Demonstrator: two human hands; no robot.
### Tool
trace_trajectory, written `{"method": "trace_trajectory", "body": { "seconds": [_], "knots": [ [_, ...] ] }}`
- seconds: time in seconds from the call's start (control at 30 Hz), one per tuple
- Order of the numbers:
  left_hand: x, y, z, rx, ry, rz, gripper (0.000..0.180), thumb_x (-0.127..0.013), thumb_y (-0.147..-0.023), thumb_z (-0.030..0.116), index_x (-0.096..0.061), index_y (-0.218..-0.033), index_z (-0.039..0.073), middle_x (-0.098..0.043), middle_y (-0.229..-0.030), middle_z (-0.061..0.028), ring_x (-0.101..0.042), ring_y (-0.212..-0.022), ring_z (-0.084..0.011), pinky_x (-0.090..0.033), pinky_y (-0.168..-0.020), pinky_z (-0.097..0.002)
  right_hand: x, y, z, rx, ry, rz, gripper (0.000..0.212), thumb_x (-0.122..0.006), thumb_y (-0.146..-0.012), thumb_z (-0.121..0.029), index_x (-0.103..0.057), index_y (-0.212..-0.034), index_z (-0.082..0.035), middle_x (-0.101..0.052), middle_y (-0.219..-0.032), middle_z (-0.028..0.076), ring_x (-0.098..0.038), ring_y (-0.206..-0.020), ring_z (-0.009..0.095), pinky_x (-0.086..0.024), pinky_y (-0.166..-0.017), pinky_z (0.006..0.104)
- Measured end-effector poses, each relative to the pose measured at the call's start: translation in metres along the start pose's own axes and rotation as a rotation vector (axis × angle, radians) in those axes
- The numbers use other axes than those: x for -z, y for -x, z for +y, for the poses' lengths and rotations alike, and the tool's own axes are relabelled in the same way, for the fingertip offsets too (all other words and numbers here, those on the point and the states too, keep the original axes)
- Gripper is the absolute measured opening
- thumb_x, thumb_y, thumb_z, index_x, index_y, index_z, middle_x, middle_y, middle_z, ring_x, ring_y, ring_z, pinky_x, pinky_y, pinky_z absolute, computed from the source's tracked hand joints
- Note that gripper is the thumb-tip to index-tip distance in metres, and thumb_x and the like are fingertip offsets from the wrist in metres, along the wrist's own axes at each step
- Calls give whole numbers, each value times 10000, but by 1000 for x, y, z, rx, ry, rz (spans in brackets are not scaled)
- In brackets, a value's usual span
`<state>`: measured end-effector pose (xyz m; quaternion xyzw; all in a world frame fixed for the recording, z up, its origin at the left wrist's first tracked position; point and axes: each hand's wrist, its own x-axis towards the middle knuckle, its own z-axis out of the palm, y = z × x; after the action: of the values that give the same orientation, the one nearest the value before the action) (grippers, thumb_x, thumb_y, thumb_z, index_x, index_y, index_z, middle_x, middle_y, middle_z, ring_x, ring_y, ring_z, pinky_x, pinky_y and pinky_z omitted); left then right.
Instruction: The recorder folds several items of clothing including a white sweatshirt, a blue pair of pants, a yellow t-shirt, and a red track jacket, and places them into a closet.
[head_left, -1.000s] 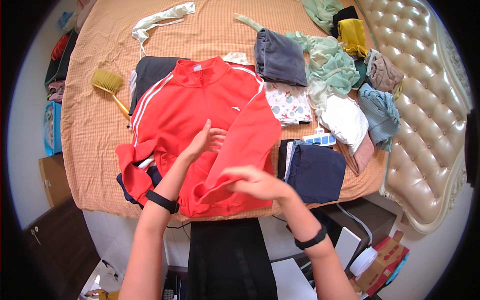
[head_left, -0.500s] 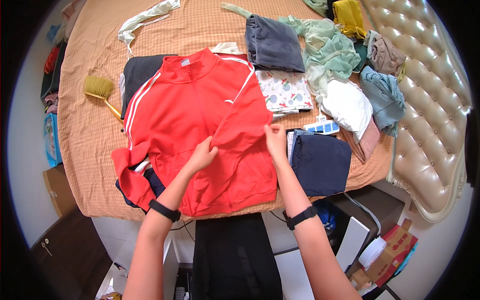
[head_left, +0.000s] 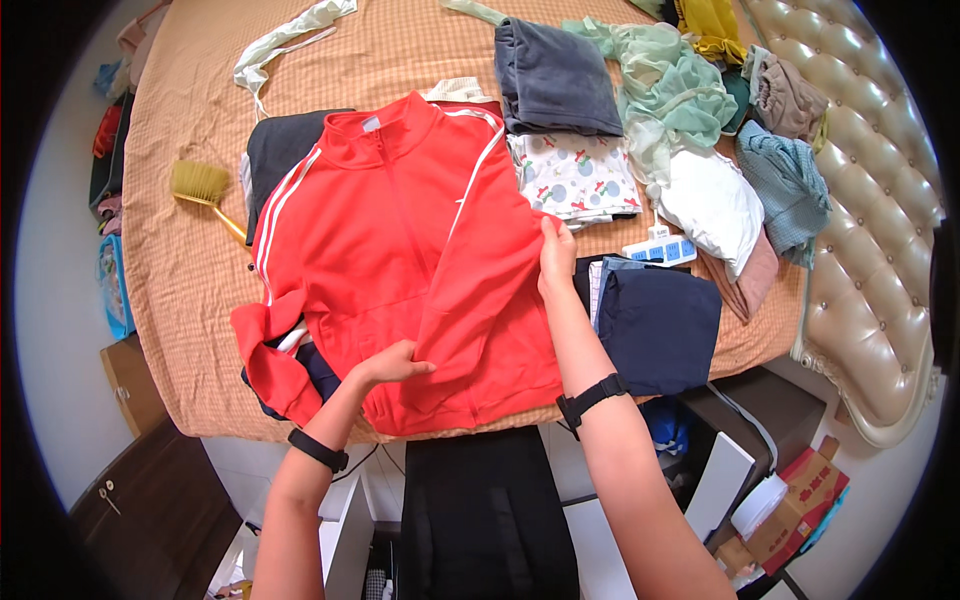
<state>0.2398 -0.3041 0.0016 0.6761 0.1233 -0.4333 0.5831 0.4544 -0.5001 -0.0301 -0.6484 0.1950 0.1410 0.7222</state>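
Observation:
A red zip-up jacket (head_left: 370, 240) with white shoulder stripes lies front up on the bed, its collar pointing away from me. The sleeve on the right is laid down over the jacket's front. Low on that sleeve, my left hand (head_left: 392, 364) is closed on the red cloth; its fingertips are partly hidden. My right hand (head_left: 557, 258) pinches the outer edge of the same sleeve, higher up on the right. The other sleeve hangs bent at the lower left, over dark clothing.
Folded navy trousers (head_left: 660, 325), a white power strip (head_left: 660, 250), a patterned folded garment (head_left: 578, 180) and a grey folded garment (head_left: 557, 78) lie right of the jacket. Loose clothes heap toward the padded headboard (head_left: 860, 230). A bed brush (head_left: 203, 186) lies left.
My left hand has slid down the jacket toward me. My right hand has moved slightly up along the sleeve, which now lies straighter down the front and covers the small chest mark.

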Motion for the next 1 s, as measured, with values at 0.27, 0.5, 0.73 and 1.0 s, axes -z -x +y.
{"method": "trace_trajectory", "body": {
  "seconds": [0.27, 0.5, 0.73, 1.0],
  "knots": [
    [4, -28, 11, 0, -134, -46, 399, -662, -754, 326, -598, -936, -23, -593, -714, -82, -544, -635, -122, -450, -555, -310, 12, -22, 16, -103, -238, -118, 317, -529, -874, -220, -556, -1082, 18, -567, -1085, 74, -495, -1000, 125, -365, -867, 255],
    [56, -71, 114, -23, -500, 707, 456, -652, -702, 474, -581, -779, 29, -616, -712, -125, -603, -689, -277, -465, -608, -381, 20, -17, 15, -295, -353, -138, 419, -539, -866, -291, -524, -1127, 36, -529, -1149, 84, -453, -1063, 137, -331, -910, 268],
    [85, -157, 179, -397, -413, 1217, 381, -643, -755, 377, -541, -887, 34, -610, -830, -113, -592, -710, -265, -458, -633, -361, 4, 7, 1, -229, -140, -96, 421, -502, -890, -309, -503, -1137, 32, -520, -1176, 96, -461, -1093, 156, -336, -946, 288],
    [110, -191, 196, -415, 4, 1195, 261, -619, -784, 280, -624, -815, 21, -637, -737, -108, -609, -691, -243, -449, -622, -347, 2, -1, -8, -55, -272, 201, 328, -492, -905, -266, -546, -1083, 4, -564, -998, 29, -477, -902, 82, -370, -822, 224]
  ]
}}
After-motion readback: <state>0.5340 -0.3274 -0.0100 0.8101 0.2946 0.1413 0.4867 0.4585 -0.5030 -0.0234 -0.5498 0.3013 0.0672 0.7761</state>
